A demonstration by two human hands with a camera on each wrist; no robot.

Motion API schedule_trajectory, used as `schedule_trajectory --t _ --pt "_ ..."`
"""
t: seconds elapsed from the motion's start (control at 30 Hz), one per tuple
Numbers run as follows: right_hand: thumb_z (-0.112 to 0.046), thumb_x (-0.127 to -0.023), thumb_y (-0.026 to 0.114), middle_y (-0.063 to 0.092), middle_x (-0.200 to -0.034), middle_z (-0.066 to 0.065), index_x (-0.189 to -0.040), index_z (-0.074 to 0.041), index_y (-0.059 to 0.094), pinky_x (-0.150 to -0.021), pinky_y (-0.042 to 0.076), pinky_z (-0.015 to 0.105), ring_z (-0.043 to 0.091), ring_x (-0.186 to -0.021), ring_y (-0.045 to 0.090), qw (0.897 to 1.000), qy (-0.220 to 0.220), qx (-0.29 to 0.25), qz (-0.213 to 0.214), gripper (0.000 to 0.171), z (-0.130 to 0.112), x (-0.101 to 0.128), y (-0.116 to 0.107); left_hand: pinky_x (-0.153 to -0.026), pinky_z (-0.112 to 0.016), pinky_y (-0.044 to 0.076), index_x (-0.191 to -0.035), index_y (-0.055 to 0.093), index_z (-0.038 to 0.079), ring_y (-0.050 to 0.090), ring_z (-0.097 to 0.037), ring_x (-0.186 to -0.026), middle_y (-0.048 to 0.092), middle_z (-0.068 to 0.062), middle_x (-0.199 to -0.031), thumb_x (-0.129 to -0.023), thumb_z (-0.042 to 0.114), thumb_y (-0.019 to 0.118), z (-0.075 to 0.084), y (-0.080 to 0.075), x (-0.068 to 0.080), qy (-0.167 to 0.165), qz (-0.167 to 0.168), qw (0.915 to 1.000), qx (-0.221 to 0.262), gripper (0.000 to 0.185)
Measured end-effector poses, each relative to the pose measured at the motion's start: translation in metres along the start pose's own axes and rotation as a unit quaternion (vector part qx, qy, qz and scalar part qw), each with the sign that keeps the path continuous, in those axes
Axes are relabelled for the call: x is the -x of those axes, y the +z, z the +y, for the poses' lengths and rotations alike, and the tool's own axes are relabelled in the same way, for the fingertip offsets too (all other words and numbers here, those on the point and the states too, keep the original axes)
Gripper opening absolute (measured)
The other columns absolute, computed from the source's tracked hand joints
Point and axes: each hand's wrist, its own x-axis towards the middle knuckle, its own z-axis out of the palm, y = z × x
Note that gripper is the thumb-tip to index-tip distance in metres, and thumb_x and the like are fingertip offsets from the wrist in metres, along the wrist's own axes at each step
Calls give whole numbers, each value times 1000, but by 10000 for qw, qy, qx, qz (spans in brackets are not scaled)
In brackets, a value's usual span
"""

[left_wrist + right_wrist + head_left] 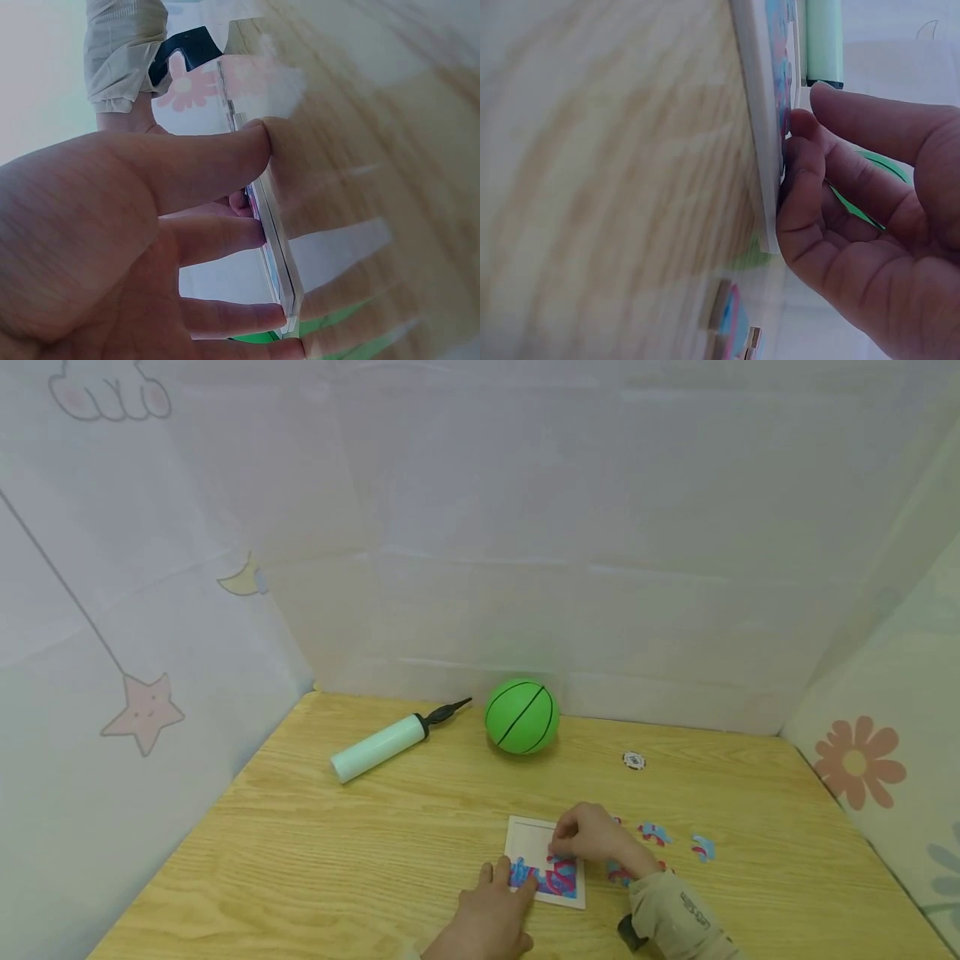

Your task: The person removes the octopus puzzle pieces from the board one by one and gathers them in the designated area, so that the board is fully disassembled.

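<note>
In the head view, a white puzzle board [545, 862] lies on the wooden table [337, 852] at lower centre of the frame, its lower part filled with blue and pink pieces. The left hand [491, 917] comes in from the bottom edge, fingers straight and slightly spread, tips resting on the board's lower left corner. The right hand [592, 835] sits over the board's right side, fingers curled down onto a pink piece; whether they pinch it cannot be told. Loose puzzle pieces [678, 842] lie to the right of the board. Further up the frame are a green ball [521, 716], a pale green pump [382, 745] to its left and a small round disc [633, 761] to its right.

In the left wrist view, the left hand's fingers [217, 161] are stretched out and apart, tips pressed against the board's edge [274, 240] at centre frame.

In the right wrist view, the right hand's fingers [802, 187] are bent together, tips touching the board's face [769, 112] at upper centre, with the pump above them
</note>
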Motion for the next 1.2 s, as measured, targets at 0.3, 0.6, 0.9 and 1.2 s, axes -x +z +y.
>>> schedule_trajectory --t 0.3,0.6,0.9,1.2 --pt "-18 -86 71 66 -73 -6 -79 -11 73 -60 45 26 10 -66 55 9997 71 -208 -60 9 2 2 -1 -71 -59 53 -135 56 23 47 -44 -122 44 -19 -138 -77 41 78 0 0 -1 -30 -48 10000 29 64" --pt "-21 -88 70 66 -75 -6 -80 -12 73 -60 45 28 13 -69 55 9995 240 -215 25 12 3 2 0 -73 -60 52 -135 56 24 46 -44 -123 43 -18 -139 -77 41 78 1 0 -1 -69 -74 9999 5 65" --pt "-18 -88 69 66 -75 -5 -81 -10 73 -57 44 25 11 -67 55 9995 63 -317 27 11 2 3 -3 -72 -59 52 -135 56 24 46 -43 -123 43 -17 -138 -77 41 77 1 0 -2 -59 -41 10000 14 64" --pt "-14 -84 73 63 -73 -5 -80 -12 69 -59 46 26 11 -67 56 9992 -151 -330 -159 6 5 5 -4 -71 -60 52 -134 56 23 47 -45 -122 44 -19 -138 -76 40 78 1 0 -1 -20 23 10000 43 64"
